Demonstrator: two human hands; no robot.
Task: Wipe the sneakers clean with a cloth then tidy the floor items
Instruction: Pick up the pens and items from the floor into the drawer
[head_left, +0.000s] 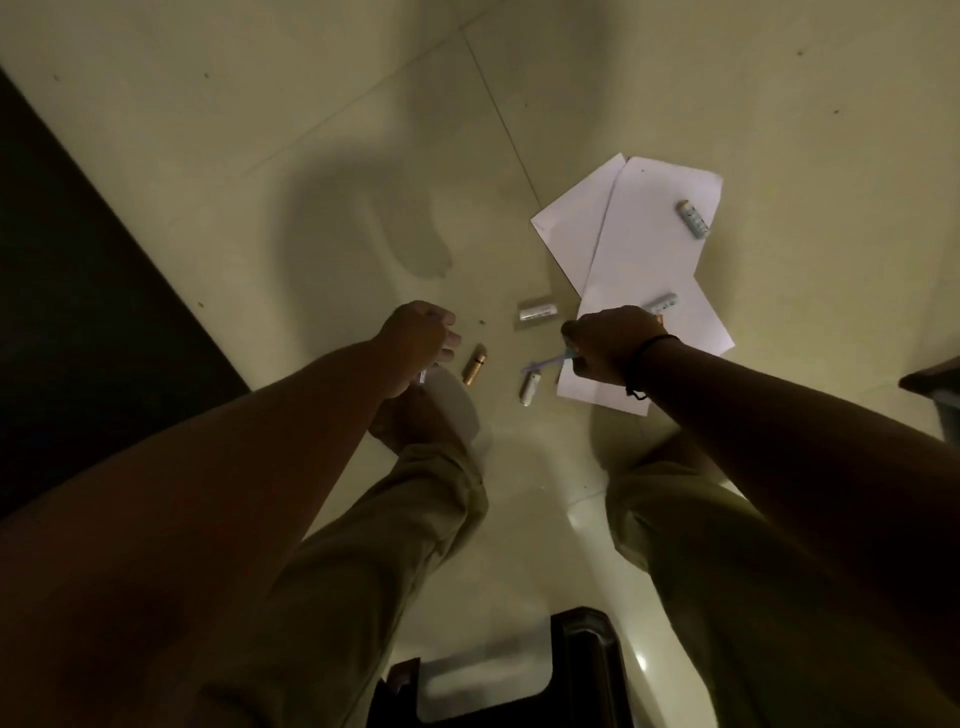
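Several small tubes lie scattered on the tiled floor: a gold one (475, 365), a silver one (538, 312), a pale one (529, 389), and two on the white paper sheets (644, 244), at the far right (693, 219) and by my right wrist (662, 302). My right hand (610, 343) grips a thin light-blue pen-like stick (545, 362) above the lower sheet. My left hand (418, 340) hovers left of the gold tube, fingers curled round a small white item that is mostly hidden. No sneakers or cloth are in view.
A dark stool (498, 670) stands between my legs at the bottom. A dark surface (78, 312) fills the left edge. A dark object (935, 384) pokes in at the right edge. My foot in a pale slipper (457, 410) is under the left hand.
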